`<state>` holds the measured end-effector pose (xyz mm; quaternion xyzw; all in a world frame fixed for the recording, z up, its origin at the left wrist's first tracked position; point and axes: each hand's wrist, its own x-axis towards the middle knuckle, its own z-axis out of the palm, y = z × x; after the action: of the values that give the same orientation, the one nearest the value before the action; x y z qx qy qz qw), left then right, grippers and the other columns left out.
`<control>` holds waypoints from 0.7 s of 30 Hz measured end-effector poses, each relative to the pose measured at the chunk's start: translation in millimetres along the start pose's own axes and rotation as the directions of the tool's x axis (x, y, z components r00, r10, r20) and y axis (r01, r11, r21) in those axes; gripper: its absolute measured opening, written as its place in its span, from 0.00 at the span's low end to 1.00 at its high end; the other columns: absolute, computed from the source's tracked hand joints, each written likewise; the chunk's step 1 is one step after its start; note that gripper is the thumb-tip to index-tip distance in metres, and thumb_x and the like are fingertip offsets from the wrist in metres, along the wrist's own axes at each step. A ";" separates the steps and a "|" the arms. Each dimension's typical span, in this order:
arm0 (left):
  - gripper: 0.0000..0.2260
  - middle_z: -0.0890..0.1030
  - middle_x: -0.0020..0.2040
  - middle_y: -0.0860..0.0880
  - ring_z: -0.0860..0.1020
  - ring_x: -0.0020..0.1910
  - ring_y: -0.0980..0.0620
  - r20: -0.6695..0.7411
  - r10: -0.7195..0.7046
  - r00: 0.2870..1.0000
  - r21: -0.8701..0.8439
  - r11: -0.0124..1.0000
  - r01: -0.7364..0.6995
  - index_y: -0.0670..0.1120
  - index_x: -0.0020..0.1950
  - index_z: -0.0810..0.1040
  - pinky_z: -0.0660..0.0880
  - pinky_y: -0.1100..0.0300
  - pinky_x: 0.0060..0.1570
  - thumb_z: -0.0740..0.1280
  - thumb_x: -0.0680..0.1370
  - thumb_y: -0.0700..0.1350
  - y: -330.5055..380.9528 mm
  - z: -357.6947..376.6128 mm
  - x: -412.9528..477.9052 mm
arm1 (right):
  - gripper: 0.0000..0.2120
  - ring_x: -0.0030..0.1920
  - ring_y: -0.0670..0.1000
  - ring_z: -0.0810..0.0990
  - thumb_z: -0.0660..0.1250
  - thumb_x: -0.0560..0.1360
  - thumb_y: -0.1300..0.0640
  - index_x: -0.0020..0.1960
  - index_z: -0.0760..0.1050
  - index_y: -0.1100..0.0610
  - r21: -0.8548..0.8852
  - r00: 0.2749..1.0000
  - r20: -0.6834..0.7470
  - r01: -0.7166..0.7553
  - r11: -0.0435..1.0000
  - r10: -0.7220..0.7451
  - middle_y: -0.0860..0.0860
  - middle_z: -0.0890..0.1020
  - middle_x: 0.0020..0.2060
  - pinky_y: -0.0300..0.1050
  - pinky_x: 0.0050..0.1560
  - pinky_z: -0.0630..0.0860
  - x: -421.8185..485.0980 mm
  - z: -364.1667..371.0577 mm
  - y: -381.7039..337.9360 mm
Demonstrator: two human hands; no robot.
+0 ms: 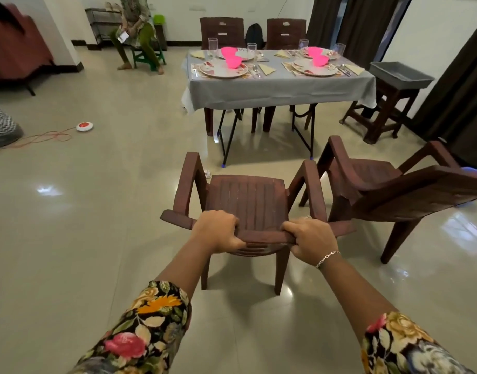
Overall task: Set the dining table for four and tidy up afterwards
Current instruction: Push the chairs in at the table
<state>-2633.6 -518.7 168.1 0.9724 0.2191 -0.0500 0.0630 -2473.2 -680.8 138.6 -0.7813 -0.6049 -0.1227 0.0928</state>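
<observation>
- On the top rail of the chair back, my left fingers (pixel 229 220) are curled over the front edge, with the thumb pressed beneath. My left hand (pixel 218 230) grips it firmly.
- My right hand (pixel 310 240) does the same further along the rail, fingers wrapped over and thumb under. I take two holds, spaced apart, so the chair goes straight rather than swinging.
- The thing held is a dark brown moulded plastic armchair (pixel 248 198). It sits directly in front of me with its seat facing the table. I cannot tell whether its legs are touching the floor.
- Just to its right stands a second brown plastic armchair (pixel 380 184), angled away and apart from mine. I judge it is waiting its turn.
- Well ahead is the dining table under a grey cloth (pixel 280 87). It is laid with patterned plates (pixel 222 70), bright pink plastic bowls (pixel 233 62), clear glasses (pixel 212 47), folded napkins and cutlery.
- Two matching brown chairs (pixel 222 32) are tucked in at its far side, and the near side has none. So I judge the seating is half done and my chair belongs there.
- A grey plastic tub on a wooden stool (pixel 402 74) stands just beside the table's right end.
- Off to the left, a red and white round device (pixel 84 126) with an orange cable lies on the tiles, clear of my path.
</observation>
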 end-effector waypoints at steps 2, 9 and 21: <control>0.14 0.75 0.33 0.51 0.73 0.34 0.51 0.000 0.015 1.000 -0.010 1.000 -0.015 0.47 0.39 0.75 0.69 0.61 0.35 0.64 0.72 0.58 5.0 -1.7 12.2 | 0.14 0.29 0.52 0.77 0.72 0.52 0.59 0.36 0.77 0.49 0.014 0.999 0.016 -0.029 0.999 0.029 0.45 0.79 0.29 0.40 0.23 0.71 7.3 0.6 12.1; 0.14 0.74 0.36 0.52 0.73 0.36 0.52 -0.019 0.084 0.996 -0.043 0.995 -0.085 0.47 0.45 0.76 0.68 0.61 0.36 0.63 0.75 0.58 38.5 -4.5 51.0 | 0.13 0.27 0.53 0.76 0.75 0.53 0.61 0.32 0.74 0.50 -0.034 0.996 0.016 -0.090 0.995 0.090 0.46 0.77 0.26 0.41 0.24 0.72 18.9 3.0 67.0; 0.11 0.74 0.37 0.51 0.72 0.36 0.52 -0.005 0.054 0.999 -0.065 0.996 -0.055 0.46 0.46 0.76 0.68 0.61 0.37 0.64 0.74 0.53 10.2 -24.1 159.8 | 0.16 0.25 0.50 0.75 0.76 0.47 0.61 0.29 0.73 0.49 -0.104 0.998 0.002 -0.057 0.993 0.058 0.45 0.75 0.24 0.39 0.22 0.69 109.1 35.1 132.6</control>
<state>-2483.8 -457.3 173.0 0.9755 0.1941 -0.0395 0.0958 -2316.0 -603.2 138.8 -0.8025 -0.5751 -0.1493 0.0540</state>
